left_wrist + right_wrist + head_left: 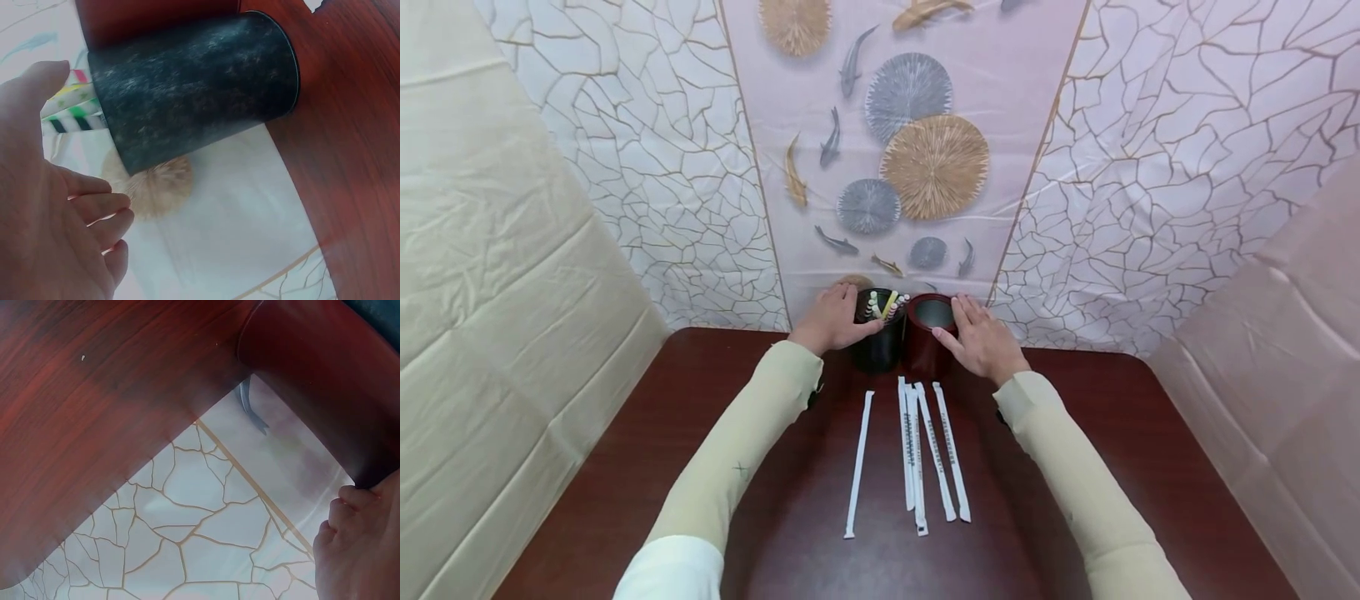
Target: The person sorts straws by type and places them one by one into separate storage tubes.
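Observation:
Side by side at the table's back edge stand a black cup (pixel 877 354) (pixel 200 87) and a dark red cup (pixel 925 357) (pixel 331 375). Striped and yellow straws (pixel 889 305) (pixel 76 107) poke out of the black one; the red one shows a grey inside. My left hand (pixel 835 320) (pixel 56 194) is at the black cup's left side, thumb over its rim by the straws, fingers loosely bent. My right hand (pixel 987 340) (pixel 364 540) lies against the red cup's right side, fingers extended in the head view, thumb near the front rim.
In front of the cups, several white paper-wrapped sticks (pixel 955 458) lie lengthwise on the dark red-brown table (pixel 1112 450), one (pixel 859 467) apart at the left. A patterned cloth (pixel 880 250) hangs right behind the cups. Beige cloth walls (pixel 512 333) flank the table.

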The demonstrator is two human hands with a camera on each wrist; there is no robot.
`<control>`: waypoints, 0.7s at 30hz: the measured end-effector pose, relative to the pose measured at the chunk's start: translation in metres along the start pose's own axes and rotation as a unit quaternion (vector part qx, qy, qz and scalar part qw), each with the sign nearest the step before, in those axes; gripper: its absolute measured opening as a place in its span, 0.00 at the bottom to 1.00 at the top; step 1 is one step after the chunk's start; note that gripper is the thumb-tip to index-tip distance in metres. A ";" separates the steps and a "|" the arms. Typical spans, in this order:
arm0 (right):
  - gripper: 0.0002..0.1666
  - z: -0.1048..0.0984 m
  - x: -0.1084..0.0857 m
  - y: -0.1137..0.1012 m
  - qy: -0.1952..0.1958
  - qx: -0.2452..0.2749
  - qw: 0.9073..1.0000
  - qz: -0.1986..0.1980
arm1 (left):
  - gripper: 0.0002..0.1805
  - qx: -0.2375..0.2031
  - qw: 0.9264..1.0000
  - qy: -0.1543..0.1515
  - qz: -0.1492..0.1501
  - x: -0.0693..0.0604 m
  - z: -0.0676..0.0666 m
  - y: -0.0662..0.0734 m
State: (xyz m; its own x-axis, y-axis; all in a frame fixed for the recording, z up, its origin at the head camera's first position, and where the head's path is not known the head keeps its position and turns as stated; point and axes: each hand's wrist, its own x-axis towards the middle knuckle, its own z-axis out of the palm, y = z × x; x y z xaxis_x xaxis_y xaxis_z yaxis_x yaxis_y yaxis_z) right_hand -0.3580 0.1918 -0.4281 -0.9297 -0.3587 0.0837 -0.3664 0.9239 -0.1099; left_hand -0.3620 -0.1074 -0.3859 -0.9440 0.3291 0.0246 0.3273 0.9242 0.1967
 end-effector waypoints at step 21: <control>0.54 0.002 0.001 0.001 0.007 -0.020 1.000 -0.012 | 0.22 -0.027 0.999 -0.020 -0.001 -0.069 0.012 -0.014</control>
State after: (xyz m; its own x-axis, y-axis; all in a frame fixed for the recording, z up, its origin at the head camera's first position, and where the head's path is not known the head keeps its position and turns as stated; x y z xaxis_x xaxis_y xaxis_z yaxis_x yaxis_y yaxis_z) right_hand -0.3593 0.1917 -0.4301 -0.9196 -0.3798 0.1002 -0.3872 0.9194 -0.0685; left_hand -0.3012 -0.1404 -0.4017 -0.9421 0.3350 -0.0154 0.3209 0.9139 0.2487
